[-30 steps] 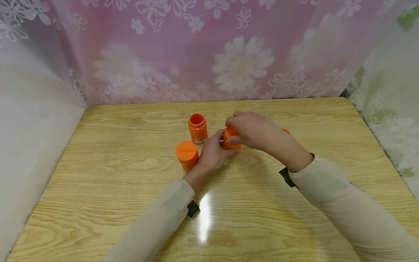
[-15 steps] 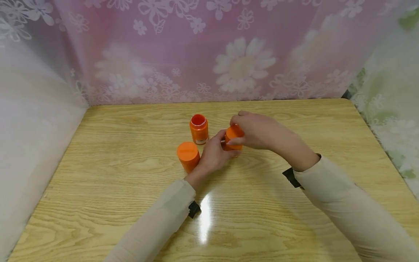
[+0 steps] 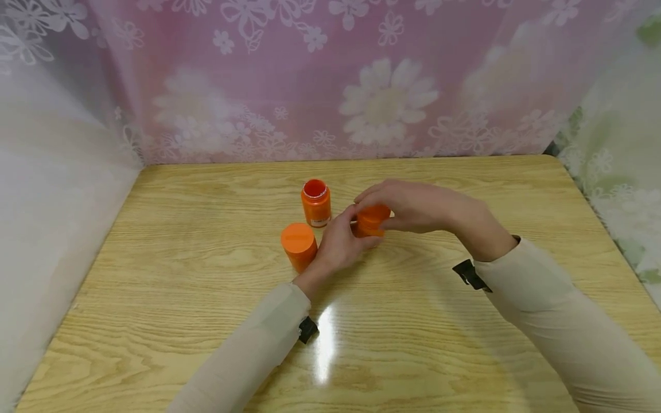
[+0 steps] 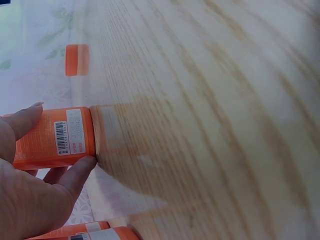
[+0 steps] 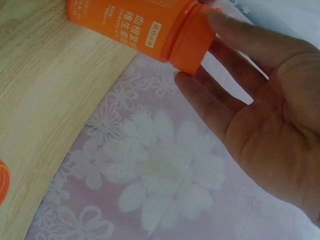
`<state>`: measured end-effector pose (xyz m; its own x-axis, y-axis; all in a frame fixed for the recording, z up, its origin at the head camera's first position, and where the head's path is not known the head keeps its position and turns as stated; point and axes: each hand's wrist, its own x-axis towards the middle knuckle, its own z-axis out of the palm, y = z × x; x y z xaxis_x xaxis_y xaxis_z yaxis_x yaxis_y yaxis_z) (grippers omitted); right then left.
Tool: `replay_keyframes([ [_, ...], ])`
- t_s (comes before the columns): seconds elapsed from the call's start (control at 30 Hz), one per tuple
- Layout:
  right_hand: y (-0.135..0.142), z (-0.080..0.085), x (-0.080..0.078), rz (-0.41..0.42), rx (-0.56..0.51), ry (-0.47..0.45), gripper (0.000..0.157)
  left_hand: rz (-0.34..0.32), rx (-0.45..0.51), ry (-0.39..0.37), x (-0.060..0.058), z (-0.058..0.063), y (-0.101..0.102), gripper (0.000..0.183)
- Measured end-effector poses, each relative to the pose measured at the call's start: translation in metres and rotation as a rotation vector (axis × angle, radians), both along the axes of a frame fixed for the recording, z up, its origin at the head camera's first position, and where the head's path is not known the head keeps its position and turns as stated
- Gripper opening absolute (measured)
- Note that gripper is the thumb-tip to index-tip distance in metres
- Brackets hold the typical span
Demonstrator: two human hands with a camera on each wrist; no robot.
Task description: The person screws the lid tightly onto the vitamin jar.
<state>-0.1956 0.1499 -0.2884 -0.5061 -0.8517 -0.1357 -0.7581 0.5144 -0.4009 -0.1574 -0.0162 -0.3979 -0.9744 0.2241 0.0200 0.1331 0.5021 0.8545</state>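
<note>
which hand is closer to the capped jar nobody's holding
Left. The left hand is just right of the capped jar; the right hand is farther right, on another lid.

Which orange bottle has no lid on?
The back bottle, because you can see inside it. The front bottle and the held bottle both have lids on.

Those long, cream-coloured fabric sleeves (image 3: 560, 327) over there are lightly creased, and a small, flat, black strap-like tab (image 3: 472, 276) sticks out beside each cuff (image 3: 291, 298).

Head view high, facing forward and down, wrist views close and tilted, sharing one orange bottle (image 4: 47, 137)
</note>
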Motion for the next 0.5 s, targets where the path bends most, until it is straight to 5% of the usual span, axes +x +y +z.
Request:
replay_keyframes([
  [0.27,-0.0038,-0.0033,-0.0003,0.021,-0.028,0.028,0.039,0.015,-0.01,0.0,0.0001,-0.0002,0.0018,0.061],
  [0.5,-0.0095,-0.0039,0.0059,-0.075,-0.006,0.069,0.031,0.013,0.017,0.001,-0.0004,-0.0022,0.0012,0.064],
])
